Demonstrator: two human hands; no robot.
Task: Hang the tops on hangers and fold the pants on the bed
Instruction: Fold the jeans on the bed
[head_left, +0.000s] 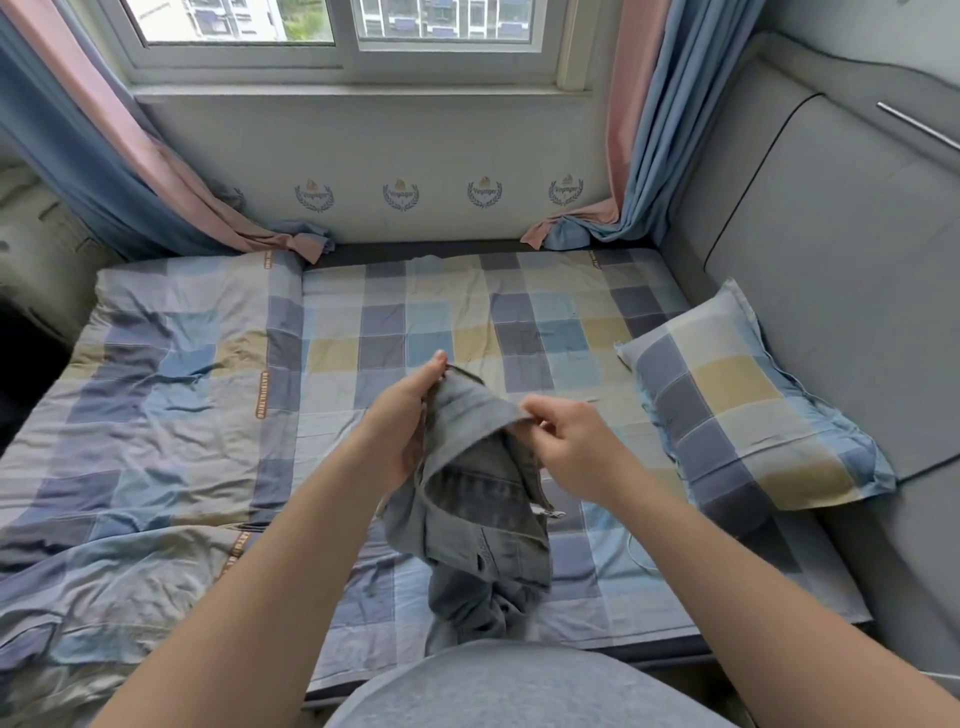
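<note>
So the jeans (483, 499) were held up over the near middle of the bed (467, 322), all bunched, with the legs dangling toward the near edge. One side of the bundle was gripped by the left hand (410, 415), and a fold at the top was pinched by the right hand (571, 447), so denim was grasped by both. Trouble could be expected from that bunching tbh: if laid down like this, twisted legs would probably get folded in crooked. The pinch looked thin too, so the fold could be lost once the weight got shaken out.
</note>
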